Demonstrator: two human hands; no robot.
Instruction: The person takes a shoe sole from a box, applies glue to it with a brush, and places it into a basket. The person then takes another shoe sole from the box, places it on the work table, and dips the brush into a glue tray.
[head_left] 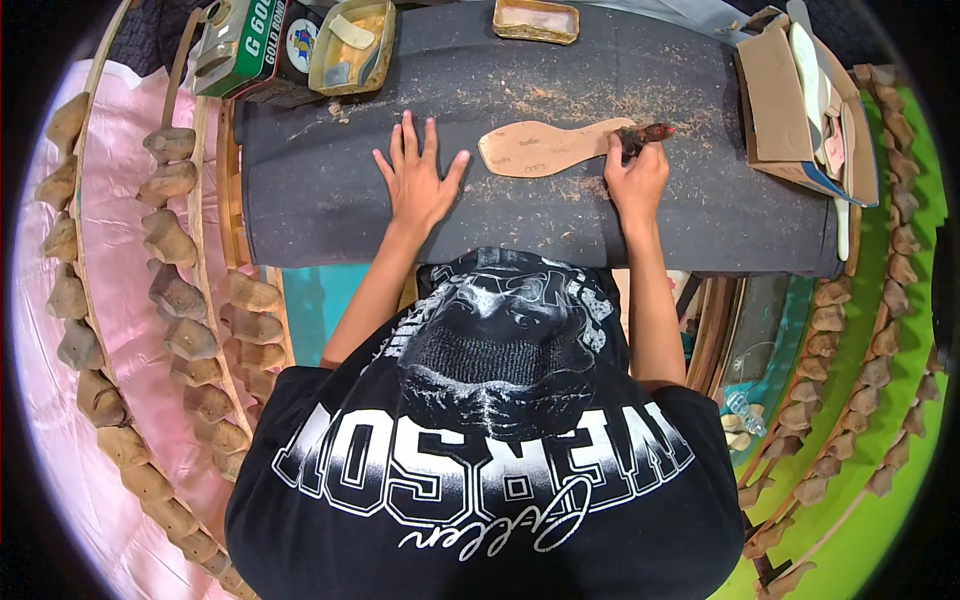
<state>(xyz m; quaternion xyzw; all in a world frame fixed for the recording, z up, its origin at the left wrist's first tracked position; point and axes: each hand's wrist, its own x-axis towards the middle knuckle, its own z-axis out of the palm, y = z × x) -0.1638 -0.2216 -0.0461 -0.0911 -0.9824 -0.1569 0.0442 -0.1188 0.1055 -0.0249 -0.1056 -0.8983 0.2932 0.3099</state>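
While a tan, waisted sole lies flat, the right hand grips a dark object, left hand splayed.

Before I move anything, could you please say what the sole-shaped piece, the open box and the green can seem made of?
The sole-shaped piece: perhaps leather or fibreboard, matte, judging by its flat tan face.
The open box: probably cardboard, dull brown, with thin walls.
The green can: likely metal, its printed sides looking glossy.
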